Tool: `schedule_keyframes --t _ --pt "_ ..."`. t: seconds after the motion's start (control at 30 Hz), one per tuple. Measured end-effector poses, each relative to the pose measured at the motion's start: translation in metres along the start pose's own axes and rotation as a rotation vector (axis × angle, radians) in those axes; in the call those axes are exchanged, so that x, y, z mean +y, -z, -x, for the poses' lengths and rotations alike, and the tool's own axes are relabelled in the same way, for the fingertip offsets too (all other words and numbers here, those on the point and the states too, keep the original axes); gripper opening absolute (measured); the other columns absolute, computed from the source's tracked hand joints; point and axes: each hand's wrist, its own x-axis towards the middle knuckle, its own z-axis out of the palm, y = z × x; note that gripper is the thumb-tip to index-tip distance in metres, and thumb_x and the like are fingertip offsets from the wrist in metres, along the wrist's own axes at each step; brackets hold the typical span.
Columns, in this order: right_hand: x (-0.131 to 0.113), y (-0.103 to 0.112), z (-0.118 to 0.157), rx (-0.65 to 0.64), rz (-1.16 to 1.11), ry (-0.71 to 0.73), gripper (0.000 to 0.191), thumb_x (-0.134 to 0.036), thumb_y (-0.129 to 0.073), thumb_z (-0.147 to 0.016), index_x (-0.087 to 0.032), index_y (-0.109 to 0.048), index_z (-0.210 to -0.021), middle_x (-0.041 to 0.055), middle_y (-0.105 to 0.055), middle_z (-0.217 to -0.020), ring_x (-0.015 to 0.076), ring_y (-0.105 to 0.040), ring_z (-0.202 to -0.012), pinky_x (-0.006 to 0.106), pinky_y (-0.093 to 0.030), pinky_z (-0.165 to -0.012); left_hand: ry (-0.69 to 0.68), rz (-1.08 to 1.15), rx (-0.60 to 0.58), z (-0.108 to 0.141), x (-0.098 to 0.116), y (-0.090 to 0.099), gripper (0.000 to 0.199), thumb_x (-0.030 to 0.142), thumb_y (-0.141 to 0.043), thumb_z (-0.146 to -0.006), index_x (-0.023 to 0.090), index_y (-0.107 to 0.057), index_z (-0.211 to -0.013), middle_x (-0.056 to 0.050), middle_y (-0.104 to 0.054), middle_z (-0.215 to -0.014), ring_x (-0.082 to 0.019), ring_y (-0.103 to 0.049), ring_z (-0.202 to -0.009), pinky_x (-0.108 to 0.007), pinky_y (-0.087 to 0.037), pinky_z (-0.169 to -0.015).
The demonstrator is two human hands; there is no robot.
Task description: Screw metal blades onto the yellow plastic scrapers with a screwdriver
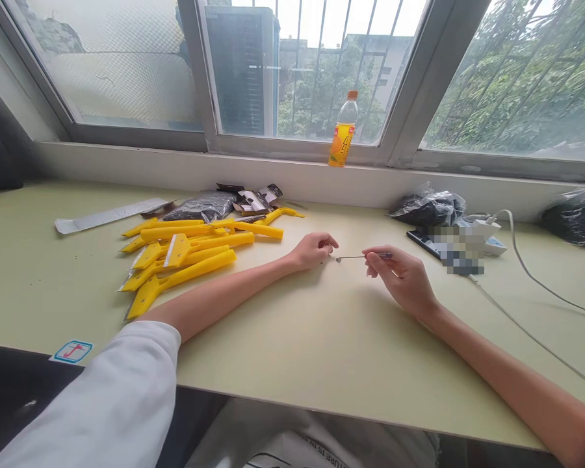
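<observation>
Between the fingers and thumb of my right hand (403,279) is a slim screwdriver (353,257), its thin shaft lying almost level and pointing left. Small metal pieces, probably screws (338,259), sit at the screwdriver's tip, too small to tell apart. My left hand (313,251) rests on the table just left of the tip, fingers curled together; whatever they may hold is hidden. To the left of that hand, several yellow scrapers (195,268) with flat metal blades lie in a loose pile, handles mostly pointing right.
Behind the scrapers lie a black plastic bag (202,207), dark packaging cards (258,200) and a pale flat strip (110,216). An orange drink bottle (341,140) stands on the sill. At right are a phone (423,244), a white charger (482,231), cables and dark bags (431,207).
</observation>
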Motion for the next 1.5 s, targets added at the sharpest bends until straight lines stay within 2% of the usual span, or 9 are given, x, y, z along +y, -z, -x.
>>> schedule_keyframes --t 1.5 --pt "-0.0016 0.0006 0.0004 0.022 -0.021 0.011 0.028 -0.047 -0.063 -0.096 -0.021 -0.072 -0.104 0.005 -0.07 -0.081 0.0177 -0.067 -0.067 0.036 -0.059 -0.068 -0.006 -0.025 -0.002 0.002 0.0033 0.001 0.024 0.021 -0.055 -0.086 0.014 -0.073 -0.099 -0.002 -0.066 -0.08 -0.013 -0.054 -0.068 -0.024 -0.043 -0.064"
